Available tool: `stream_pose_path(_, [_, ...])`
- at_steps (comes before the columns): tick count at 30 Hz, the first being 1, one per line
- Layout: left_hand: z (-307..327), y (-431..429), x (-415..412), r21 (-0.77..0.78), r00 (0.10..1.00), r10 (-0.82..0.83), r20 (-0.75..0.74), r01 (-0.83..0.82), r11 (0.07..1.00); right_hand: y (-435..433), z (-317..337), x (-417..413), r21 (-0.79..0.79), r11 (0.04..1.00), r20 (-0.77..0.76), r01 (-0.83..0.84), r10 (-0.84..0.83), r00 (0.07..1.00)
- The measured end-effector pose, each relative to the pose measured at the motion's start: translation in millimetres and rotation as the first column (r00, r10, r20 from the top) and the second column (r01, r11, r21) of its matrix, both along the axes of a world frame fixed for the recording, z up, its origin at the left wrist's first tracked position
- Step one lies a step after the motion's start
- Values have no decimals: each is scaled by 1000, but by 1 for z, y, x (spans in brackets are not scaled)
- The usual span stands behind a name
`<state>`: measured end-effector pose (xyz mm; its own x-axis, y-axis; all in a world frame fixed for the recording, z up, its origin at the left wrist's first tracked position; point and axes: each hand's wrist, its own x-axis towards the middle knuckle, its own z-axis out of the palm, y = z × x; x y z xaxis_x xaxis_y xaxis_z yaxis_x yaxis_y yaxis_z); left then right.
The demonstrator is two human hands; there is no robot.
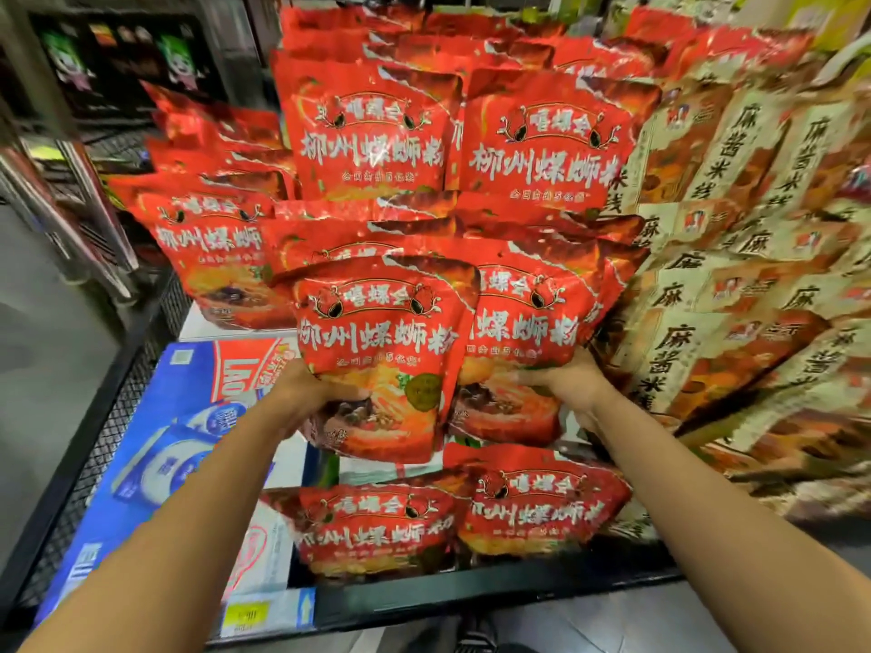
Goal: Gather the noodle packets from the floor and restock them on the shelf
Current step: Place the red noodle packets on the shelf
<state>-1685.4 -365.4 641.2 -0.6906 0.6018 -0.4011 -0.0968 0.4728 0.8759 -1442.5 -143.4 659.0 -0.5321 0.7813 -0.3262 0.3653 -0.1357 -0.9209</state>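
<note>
My left hand (308, 393) grips the lower left edge of a red noodle packet (382, 341) held upright in front of the shelf stack. A second red packet (523, 332) sits just behind and to the right of it, and my right hand (568, 381) holds its lower right side. More red packets (537, 148) are stacked in rows above and behind them. Two further red packets (391, 525) lie below my hands near the black shelf rim (471, 593).
Beige noodle packets (735, 256) fill the shelf to the right. A blue and white carton (155, 445) lies flat at the left inside a black mesh wall (94, 464). A yellow price tag (247, 612) sits on the front edge. Grey floor lies to the left.
</note>
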Motion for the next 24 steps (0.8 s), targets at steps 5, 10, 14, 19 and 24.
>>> stream_pose_path(5, [0, -5, 13, 99, 991, 129, 44, -132, 986, -2, -2, -1, -103, 991, -40, 82, -87, 995])
stream_pose_path(10, [-10, -9, 19, 133, 965, 231, 128, -247, 960, -5, -7, 3, -118, 985, -56, 126, -133, 989])
stream_pose_path(14, [-7, -3, 19, 109, 985, 162, 62, -168, 980, -5, -9, 4, -104, 983, -24, 153, -157, 987])
stream_pose_path(19, [-9, 4, 19, 10, 984, 172, -53, -171, 985, -9, -18, 8, -60, 967, -1, 248, -249, 969])
stream_pose_path(24, [-4, 8, 23, -108, 975, 154, -161, -172, 979, -20, -25, 2, -61, 913, 47, 405, -402, 914])
